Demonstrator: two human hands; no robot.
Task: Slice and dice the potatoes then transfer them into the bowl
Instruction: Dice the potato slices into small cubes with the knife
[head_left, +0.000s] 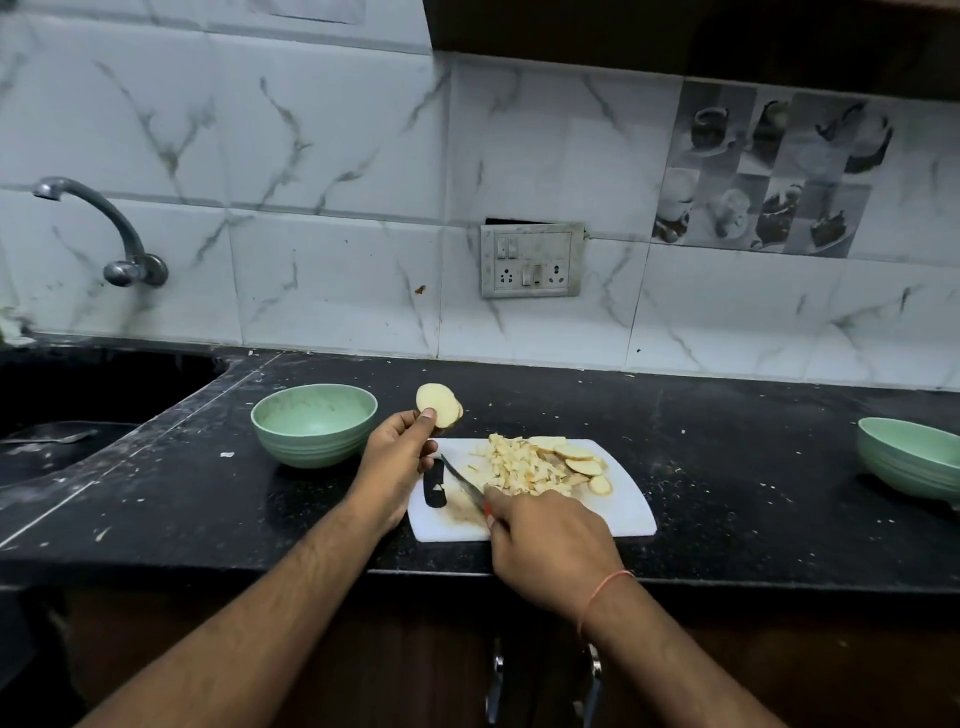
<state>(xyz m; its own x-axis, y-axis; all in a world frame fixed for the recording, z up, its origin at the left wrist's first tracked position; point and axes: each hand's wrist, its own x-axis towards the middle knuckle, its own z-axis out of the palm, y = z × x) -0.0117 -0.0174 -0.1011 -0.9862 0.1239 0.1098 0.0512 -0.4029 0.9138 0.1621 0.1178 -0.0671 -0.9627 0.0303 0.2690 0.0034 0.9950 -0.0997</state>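
So the left grip (397, 457) was pinching a small stack of round potato slices (438, 405), thumb on the front face, and held them up off the board, just to the right of the green bowl (314, 423). The right grip (545, 540) was clenched around a knife handle, a bit of red showing by the fingers, and the knife blade (461, 478) pointed up-left across the white cutting board (628, 504), tip close to the left hand. An orange thread (605, 590) sat around that wrist.

On the board, right of the blade, was a heap of diced potato (517, 467), and beside that pile, further right, a few uncut round slices (582, 460) overlapped each other. The board's dark handle slot (434, 486) was near the left hand.

Board and bowl both sat on a black worktop (753, 467) speckled with scraps. A second green bowl (909, 457) was at the far right edge, well apart. Sink (78, 415) and tap (111, 228) were off to the left, and a socket panel (532, 260) was on the tiled wall.
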